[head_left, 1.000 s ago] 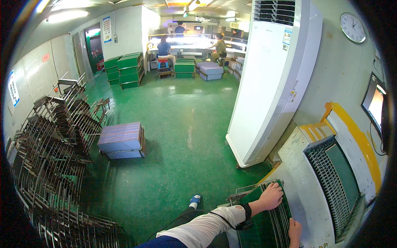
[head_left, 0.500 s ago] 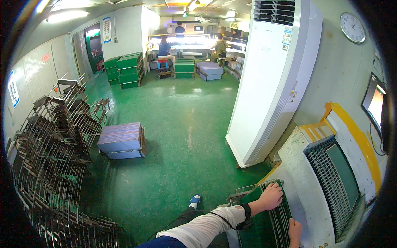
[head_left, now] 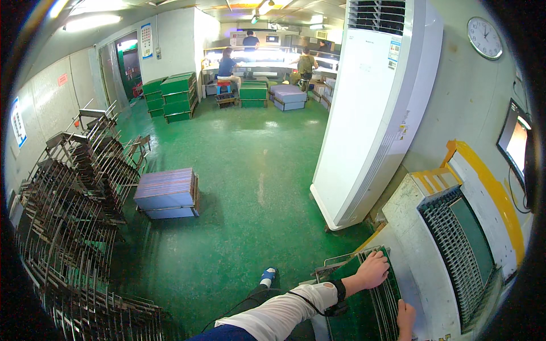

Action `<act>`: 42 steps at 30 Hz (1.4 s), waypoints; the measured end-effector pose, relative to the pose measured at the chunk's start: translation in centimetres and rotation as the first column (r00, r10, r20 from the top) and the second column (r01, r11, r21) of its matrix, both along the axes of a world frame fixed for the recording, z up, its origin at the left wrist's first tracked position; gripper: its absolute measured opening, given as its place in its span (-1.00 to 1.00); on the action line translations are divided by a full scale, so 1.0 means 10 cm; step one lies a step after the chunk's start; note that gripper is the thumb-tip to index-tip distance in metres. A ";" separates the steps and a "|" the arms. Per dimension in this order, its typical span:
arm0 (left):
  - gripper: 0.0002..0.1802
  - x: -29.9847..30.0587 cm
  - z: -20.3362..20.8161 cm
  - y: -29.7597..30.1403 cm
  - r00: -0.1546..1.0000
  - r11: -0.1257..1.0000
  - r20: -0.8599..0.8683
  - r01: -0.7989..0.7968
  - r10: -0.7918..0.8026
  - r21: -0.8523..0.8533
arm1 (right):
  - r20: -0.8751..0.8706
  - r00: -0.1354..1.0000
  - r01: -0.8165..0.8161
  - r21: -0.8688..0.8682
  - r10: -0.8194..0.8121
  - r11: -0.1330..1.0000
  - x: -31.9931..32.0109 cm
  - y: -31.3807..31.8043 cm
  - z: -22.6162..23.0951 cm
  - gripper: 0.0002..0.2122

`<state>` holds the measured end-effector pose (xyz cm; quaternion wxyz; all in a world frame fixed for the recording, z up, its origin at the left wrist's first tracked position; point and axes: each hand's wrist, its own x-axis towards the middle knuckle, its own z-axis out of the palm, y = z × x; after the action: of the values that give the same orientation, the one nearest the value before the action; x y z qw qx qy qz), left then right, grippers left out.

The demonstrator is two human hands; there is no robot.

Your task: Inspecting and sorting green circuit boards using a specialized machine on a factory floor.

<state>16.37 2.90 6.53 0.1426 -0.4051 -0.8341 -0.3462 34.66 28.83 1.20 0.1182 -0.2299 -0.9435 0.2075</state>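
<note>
Quietly, a bare left hand [head_left: 373,269] curls over the far end of dark green flat panels [head_left: 354,323] in a silvery wire rack [head_left: 354,254], long edges running near to far; a bare, curled right hand [head_left: 405,318] sits beside its right edge. Whether either clamps is unclear. A white, yellow-trimmed roller machine [head_left: 462,256] stands just right.

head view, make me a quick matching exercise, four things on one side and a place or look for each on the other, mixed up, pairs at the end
Things:
1. left hand
2. wall clock
3. pile of dark metal frames
4. tall air conditioner

Places and looks:
A. high on the right-hand wall
B. white, with a dark grille near the top
C. on a wire rack holding green panels
D. heaped along the left side

Pairs: 1-C, 2-A, 3-D, 4-B
</note>
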 end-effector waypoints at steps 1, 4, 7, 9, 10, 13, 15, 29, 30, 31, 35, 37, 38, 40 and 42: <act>-0.80 0.00 0.00 0.00 1.000 1.000 0.003 0.001 -0.001 0.001 | -0.008 1.000 -0.002 0.004 0.002 1.000 0.00 0.00 -0.01 -0.47; -0.80 0.00 0.01 0.00 1.000 1.000 0.006 0.004 -0.004 0.006 | -0.021 1.000 -0.010 0.016 0.010 1.000 0.01 0.01 -0.02 -0.46; -0.80 0.00 0.01 0.00 1.000 1.000 0.003 0.002 -0.002 0.009 | -0.013 1.000 -0.021 0.023 0.022 1.000 0.00 0.05 -0.04 -0.45; -0.80 0.00 0.00 0.00 1.000 1.000 0.005 0.005 -0.005 0.005 | -0.011 1.000 -0.027 0.024 0.027 0.999 -0.01 0.07 -0.07 -0.44; -0.80 0.00 0.00 0.00 1.000 1.000 0.000 0.007 -0.007 0.007 | 0.000 1.000 -0.015 0.015 0.015 1.000 0.00 0.07 -0.07 -0.44; -0.80 0.00 -0.01 -0.01 1.000 1.000 -0.009 0.009 -0.009 0.010 | 0.006 1.000 -0.007 0.007 0.007 1.000 -0.02 0.03 -0.02 -0.44; -0.80 -0.01 -0.01 0.00 1.000 1.000 -0.007 0.009 -0.009 0.005 | -0.028 0.999 -0.031 0.031 0.032 0.999 0.00 -0.02 0.02 -0.44; -0.82 0.01 0.02 0.00 1.000 1.000 0.009 0.010 -0.010 0.010 | -0.014 1.000 -0.018 0.018 0.018 1.000 0.00 -0.04 0.06 -0.44; -0.82 0.00 0.01 -0.01 1.000 1.000 0.009 0.007 -0.007 0.010 | -0.019 1.000 -0.020 0.027 0.020 0.999 -0.01 -0.06 0.06 -0.44; -0.82 0.00 0.01 -0.01 1.000 1.000 0.008 0.006 -0.006 0.010 | -0.003 1.000 -0.015 0.020 0.015 1.000 -0.01 -0.07 0.08 -0.44; -0.81 0.00 0.01 0.00 1.000 1.000 0.009 0.012 -0.012 0.010 | 0.001 1.000 -0.006 0.011 0.006 1.000 0.00 -0.03 0.05 -0.45; -0.81 0.00 0.02 -0.01 1.000 1.000 0.014 0.013 -0.013 0.005 | -0.011 1.000 -0.009 0.012 0.009 1.000 0.00 -0.03 0.04 -0.45; -0.81 0.00 0.02 -0.01 1.000 1.000 0.018 0.013 -0.013 0.002 | -0.008 1.000 -0.009 0.013 0.009 1.000 -0.01 -0.04 0.05 -0.45; -0.81 0.00 0.02 -0.01 1.000 1.000 0.021 0.012 -0.012 0.001 | -0.009 1.000 -0.004 0.008 0.004 1.000 -0.01 -0.04 0.05 -0.45; -0.81 0.00 0.03 -0.01 1.000 1.000 0.021 0.012 -0.012 0.004 | -0.018 1.000 0.006 -0.003 -0.006 1.000 -0.01 -0.01 0.00 -0.45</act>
<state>16.39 2.81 6.79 0.1324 -0.4063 -0.8324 -0.3528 34.56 28.77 1.23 0.1268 -0.2311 -0.9413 0.2107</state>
